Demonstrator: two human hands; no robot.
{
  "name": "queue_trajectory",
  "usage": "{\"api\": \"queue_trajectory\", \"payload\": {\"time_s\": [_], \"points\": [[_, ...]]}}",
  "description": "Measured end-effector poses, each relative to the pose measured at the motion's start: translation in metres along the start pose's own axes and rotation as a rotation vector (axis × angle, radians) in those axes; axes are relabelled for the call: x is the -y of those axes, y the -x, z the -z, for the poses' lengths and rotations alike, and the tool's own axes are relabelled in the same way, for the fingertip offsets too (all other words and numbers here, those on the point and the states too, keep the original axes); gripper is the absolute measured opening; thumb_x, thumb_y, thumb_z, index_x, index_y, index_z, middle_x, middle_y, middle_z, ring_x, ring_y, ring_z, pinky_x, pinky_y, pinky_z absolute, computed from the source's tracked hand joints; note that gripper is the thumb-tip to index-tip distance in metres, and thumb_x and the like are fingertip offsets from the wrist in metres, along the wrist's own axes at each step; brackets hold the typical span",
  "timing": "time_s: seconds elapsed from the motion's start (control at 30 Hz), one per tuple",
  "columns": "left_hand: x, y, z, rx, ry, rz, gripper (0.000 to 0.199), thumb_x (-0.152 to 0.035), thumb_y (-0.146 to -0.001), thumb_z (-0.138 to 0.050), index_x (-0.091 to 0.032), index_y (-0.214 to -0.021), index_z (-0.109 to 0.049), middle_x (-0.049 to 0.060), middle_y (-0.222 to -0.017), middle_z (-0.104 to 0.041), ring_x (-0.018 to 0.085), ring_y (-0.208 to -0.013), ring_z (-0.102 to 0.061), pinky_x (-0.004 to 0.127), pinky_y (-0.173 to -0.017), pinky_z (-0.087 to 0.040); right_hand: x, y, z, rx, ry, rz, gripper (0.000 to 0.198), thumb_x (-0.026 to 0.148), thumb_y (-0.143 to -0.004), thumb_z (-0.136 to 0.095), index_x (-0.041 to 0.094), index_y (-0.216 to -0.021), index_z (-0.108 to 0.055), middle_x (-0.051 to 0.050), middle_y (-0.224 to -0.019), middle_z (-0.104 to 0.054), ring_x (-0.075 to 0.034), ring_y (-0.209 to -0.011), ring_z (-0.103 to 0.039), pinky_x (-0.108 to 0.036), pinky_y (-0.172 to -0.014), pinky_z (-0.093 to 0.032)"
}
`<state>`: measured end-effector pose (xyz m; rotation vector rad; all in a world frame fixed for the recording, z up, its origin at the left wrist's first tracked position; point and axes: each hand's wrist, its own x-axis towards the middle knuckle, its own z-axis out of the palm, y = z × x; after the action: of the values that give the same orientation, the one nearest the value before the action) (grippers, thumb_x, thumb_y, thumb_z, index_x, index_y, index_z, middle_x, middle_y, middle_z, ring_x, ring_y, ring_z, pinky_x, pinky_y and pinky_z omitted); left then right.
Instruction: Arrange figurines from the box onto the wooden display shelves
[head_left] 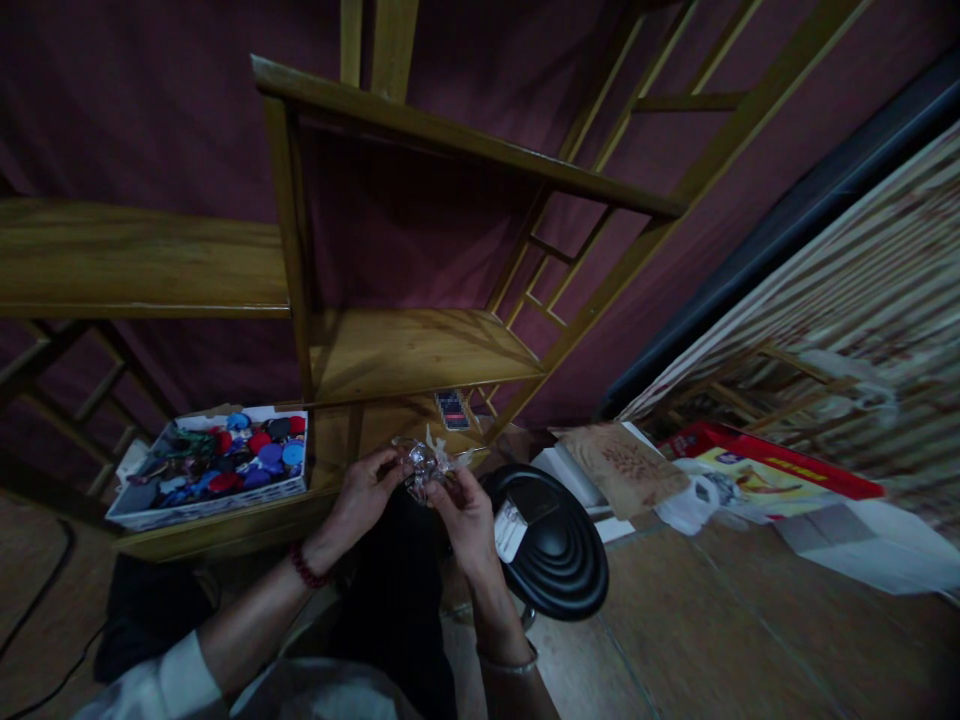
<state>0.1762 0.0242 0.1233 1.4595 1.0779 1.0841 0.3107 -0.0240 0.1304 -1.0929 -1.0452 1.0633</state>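
Observation:
My left hand (364, 503), with a dark red bead bracelet at its wrist, pinches one side of a small clear plastic bag (420, 465). On the other side, the fingers of my right hand (469, 520) are closed on the same bag. It looks crumpled and glossy; whether anything lies inside I cannot make out. Both hands are above my lap, in front of the lowest shelf board. To their left, a patterned white box (217, 508) holds many round blue, red and black pieces. A small dark packet or card with a red band (452, 410) lies on the shelf beyond my hands.
A wooden shelf unit (427, 345) with lattice sides stands ahead. At right are a round black stool seat (559, 545) with a white paper (510, 530) on it, a brown paper bag (626, 465), a white plastic bag (690, 505) and a red-and-yellow box (772, 475).

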Motion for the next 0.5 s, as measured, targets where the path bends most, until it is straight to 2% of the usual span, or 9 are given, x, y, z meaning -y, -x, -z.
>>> {"api": "queue_trajectory", "payload": {"time_s": [0.23, 0.5], "points": [[0.01, -0.007, -0.001, 0.031, 0.026, -0.022, 0.026, -0.038, -0.077, -0.057, -0.02, -0.092, -0.067, 0.002, -0.099, -0.07, 0.018, -0.093, -0.063, 0.029, -0.085, -0.047, 0.003, 0.001, 0.0, 0.032, 0.001, 0.007, 0.024, 0.033, -0.071, -0.069, 0.02, -0.091, -0.063, -0.002, -0.087, -0.067, -0.016, -0.076, -0.061, -0.026, -0.068, -0.051], [0.003, -0.012, -0.002, 0.087, 0.018, -0.006, 0.029, -0.037, -0.078, -0.053, -0.021, -0.098, -0.067, 0.002, -0.1, -0.07, 0.019, -0.093, -0.063, 0.031, -0.086, -0.047, 0.008, -0.001, 0.001, 0.075, 0.05, 0.02, 0.029, 0.033, -0.074, -0.065, 0.021, -0.101, -0.061, -0.004, -0.089, -0.066, -0.017, -0.075, -0.061, -0.026, -0.063, -0.051]]}}
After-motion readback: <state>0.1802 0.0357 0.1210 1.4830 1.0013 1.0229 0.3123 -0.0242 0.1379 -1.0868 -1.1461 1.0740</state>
